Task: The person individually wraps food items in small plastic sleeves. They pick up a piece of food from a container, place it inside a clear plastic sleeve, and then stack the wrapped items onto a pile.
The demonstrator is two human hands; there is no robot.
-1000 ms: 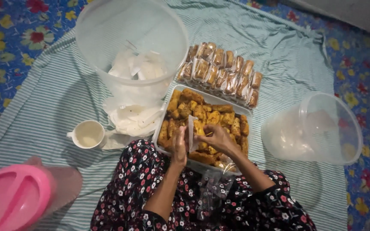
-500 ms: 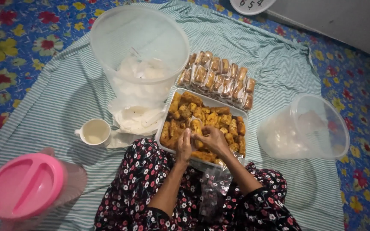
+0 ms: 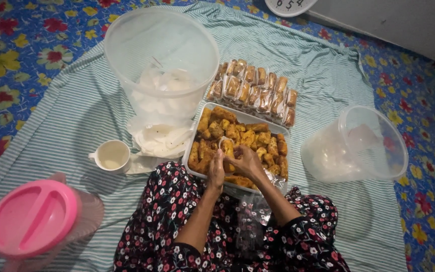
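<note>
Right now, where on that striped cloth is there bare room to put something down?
Bare striped cloth lies left of the big tub and white cup, and behind the wrapped snacks. Crowded around the snack tray, where both hands work, and toward the tipped container.

Wrapped snack packets [image 3: 254, 90]: a batch of small clear plastic sleeves, each holding one brown fried piece, laid side by side in two slanted rows on the striped cloth, far side of the white tray and right of the big translucent tub.

Clear sleeve in hand [image 3: 226, 149]: one small transparent wrapper with a brown piece in it, held upright over the tray between the left hand [image 3: 216, 174] and the right hand [image 3: 246, 162], both closed on it.

Loose clear wrappers [image 3: 163, 137]: a whitish translucent heap, left of the tray at the foot of the tub, with more inside the tub [image 3: 163, 83].

Clear plastic bag [image 3: 251, 221]: crumpled, near side, on the lap.

Clock face [image 3: 289, 5]: round, white, far edge, cut off by the frame.
</note>
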